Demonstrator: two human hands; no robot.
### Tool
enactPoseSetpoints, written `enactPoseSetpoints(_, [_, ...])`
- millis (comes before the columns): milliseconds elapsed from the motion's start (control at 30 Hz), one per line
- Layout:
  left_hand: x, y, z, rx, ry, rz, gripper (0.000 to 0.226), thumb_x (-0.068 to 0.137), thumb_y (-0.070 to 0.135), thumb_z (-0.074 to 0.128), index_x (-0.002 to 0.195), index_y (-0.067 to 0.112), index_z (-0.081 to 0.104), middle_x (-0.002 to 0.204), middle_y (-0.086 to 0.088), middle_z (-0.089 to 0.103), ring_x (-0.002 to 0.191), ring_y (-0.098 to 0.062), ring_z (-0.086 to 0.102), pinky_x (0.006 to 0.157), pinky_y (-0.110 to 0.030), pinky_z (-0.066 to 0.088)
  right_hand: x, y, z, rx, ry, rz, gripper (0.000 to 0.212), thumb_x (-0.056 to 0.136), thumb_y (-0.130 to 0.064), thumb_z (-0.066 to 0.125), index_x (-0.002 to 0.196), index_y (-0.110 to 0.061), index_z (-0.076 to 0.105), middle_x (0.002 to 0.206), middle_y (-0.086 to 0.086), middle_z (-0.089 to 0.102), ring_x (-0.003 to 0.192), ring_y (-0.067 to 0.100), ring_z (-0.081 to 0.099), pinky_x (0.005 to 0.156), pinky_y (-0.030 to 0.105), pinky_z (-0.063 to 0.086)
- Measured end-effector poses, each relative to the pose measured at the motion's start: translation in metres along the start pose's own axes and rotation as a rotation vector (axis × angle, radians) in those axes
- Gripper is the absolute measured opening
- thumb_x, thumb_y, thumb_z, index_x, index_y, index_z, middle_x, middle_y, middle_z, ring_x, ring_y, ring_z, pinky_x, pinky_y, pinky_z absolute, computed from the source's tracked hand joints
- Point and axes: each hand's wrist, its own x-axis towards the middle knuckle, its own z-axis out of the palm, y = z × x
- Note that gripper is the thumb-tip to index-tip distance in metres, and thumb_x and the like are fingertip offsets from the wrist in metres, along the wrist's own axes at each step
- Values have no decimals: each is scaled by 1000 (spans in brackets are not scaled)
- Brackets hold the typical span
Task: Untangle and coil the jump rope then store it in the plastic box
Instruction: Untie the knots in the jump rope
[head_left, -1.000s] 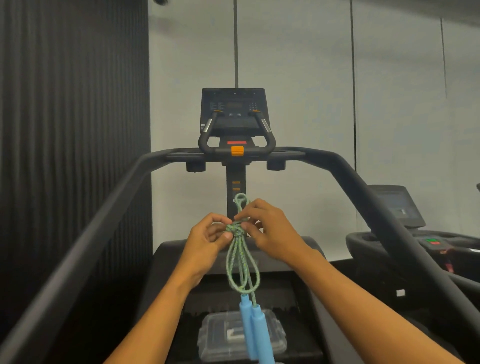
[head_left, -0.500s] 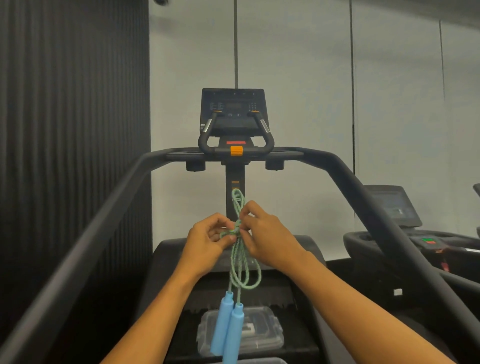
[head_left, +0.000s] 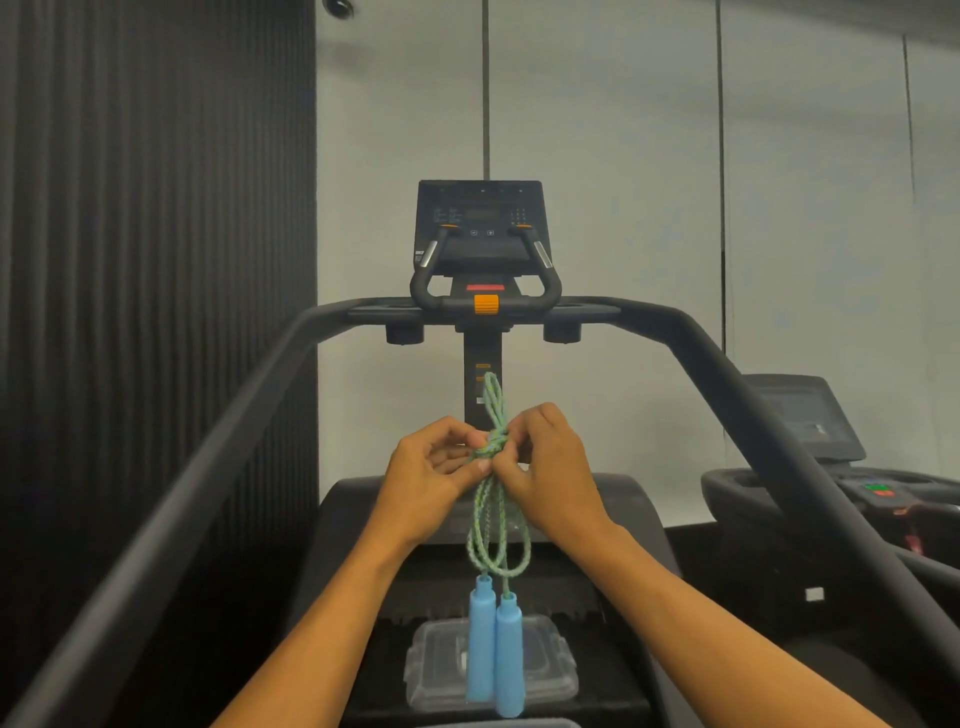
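A green braided jump rope (head_left: 491, 525) with two light-blue handles (head_left: 493, 649) hangs in front of me, knotted near its top. My left hand (head_left: 428, 483) and my right hand (head_left: 545, 478) both pinch the rope at the knot (head_left: 491, 444), fingers curled round it. A short loop sticks up above the knot and longer loops dangle below. The handles hang side by side over a clear plastic box (head_left: 545, 670) with its lid on, which sits on the treadmill deck below.
I stand on a black treadmill; its handrails (head_left: 218, 467) run along both sides and its console (head_left: 483, 228) faces me. A second treadmill (head_left: 810, 441) stands to the right. A dark ribbed wall is on the left.
The dangling handles have swung from left back toward the middle. Both hands stay on the knot, my fingers shifting slightly around it, and the top loop stands a little taller.
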Motion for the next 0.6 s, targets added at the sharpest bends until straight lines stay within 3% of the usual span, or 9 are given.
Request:
enactPoseSetpoints(100, [1,-1,-2,6,11,5,19,80,-4,78,90,11,69,101,-3,77,100,-18,74,89,-28,57,-1,1,-1,-20,-24,-55,4,90,-11,62,91,-10,58,91,1,55,75,20,59,68,43,55])
enactPoseSetpoints(200, [0,-7,-5,59,38,-5,20,81,-5,77,88,11,67,97,-2,76,98,-16,74,91,-31,58,3,5,-9,-311,-131,-349,25,94,-20,57,118,-19,65,98,5,60,59,25,60,48,41,53])
enactPoseSetpoints(267, [-1,-11,-6,112,40,-10,20,82,-5,76,88,11,65,96,0,76,98,-13,74,91,-31,59,8,9,-12,-447,-235,-471,26,88,-18,65,113,-19,69,98,6,61,47,25,54,37,33,44])
enactPoseSetpoints(367, [-2,-15,-3,199,10,21,22,84,-3,74,87,15,63,92,7,74,97,-14,73,90,-31,59,10,13,-10,-490,-272,-559,19,80,-8,76,97,-7,68,96,11,60,43,25,45,34,30,39])
enactPoseSetpoints(433, [-1,-16,-2,249,13,49,24,85,0,74,86,21,62,90,9,72,97,-14,72,90,-32,58,12,16,-5,-467,-272,-567,10,87,-10,66,93,-2,64,95,14,58,45,26,45,34,35,42])
enactPoseSetpoints(500, [0,-15,-1,253,23,58,27,84,2,76,84,25,62,92,8,73,99,-13,71,92,-30,58,14,19,-1,-437,-263,-550,18,93,-16,50,93,-1,61,98,17,57,48,28,48,37,41,45])
enactPoseSetpoints(600, [1,-16,1,201,26,29,25,83,0,77,84,21,62,99,3,75,100,-12,72,92,-29,57,13,21,2,-399,-270,-524,24,95,-17,44,95,0,59,101,19,56,49,27,48,40,40,47])
